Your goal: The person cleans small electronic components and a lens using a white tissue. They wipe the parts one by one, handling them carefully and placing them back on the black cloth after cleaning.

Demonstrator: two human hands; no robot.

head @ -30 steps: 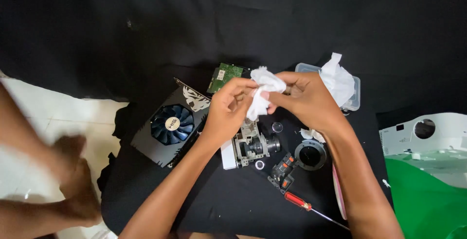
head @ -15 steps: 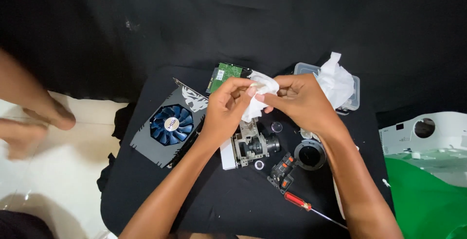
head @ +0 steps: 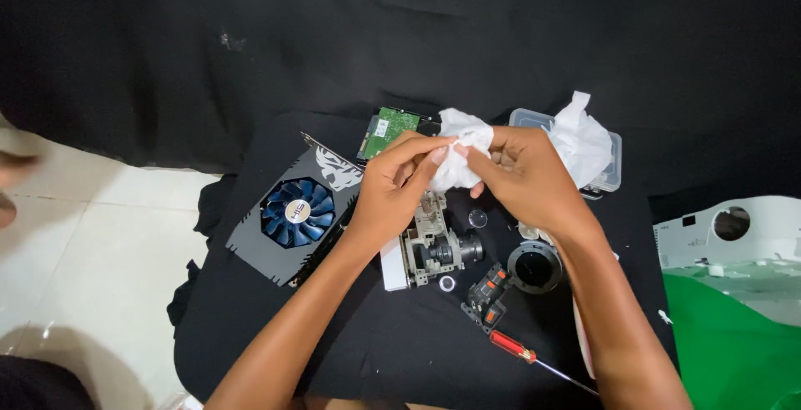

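Hands meet over the middle of a black cloth-covered work surface (head: pixel 275 352), both pinching one crumpled white tissue (head: pixel 459 155). The left hand (head: pixel 399 185) grips the tissue's lower left edge with fingertips curled in, and the right hand (head: pixel 521 178) closes on its right side, thumb and forefinger pressed into the paper. The two hands touch each other at the fingertips, so the tissue sits bunched between them, held above the surface rather than lying on it.

Just below the hands lies a grey metal and white plastic lens assembly with a dark barrel (head: pixel 430 251). A small clear round lens (head: pixel 477 218) rests just under the right hand, and a small white ring (head: pixel 447 283) lies below the assembly. Beneath the right wrist sits a black round lens ring (head: pixel 534 266), with a small black part bearing orange tabs (head: pixel 488 297) beside it. Further down, near the right forearm, lies a red-handled screwdriver with a thin metal shaft (head: pixel 534 358).

Left of the left hand rests a grey graphics card with a blue fan (head: pixel 292 214), tilted diagonally. Just above the left hand a green circuit board (head: pixel 385 130) shows partly behind the tissue. To the right of the right hand stands a clear plastic container (head: pixel 613 172) with more crumpled white tissue (head: pixel 580 143) in it. Well to the right lie a white plastic housing with a round opening (head: pixel 730 231) and a green cloth (head: pixel 726 343).
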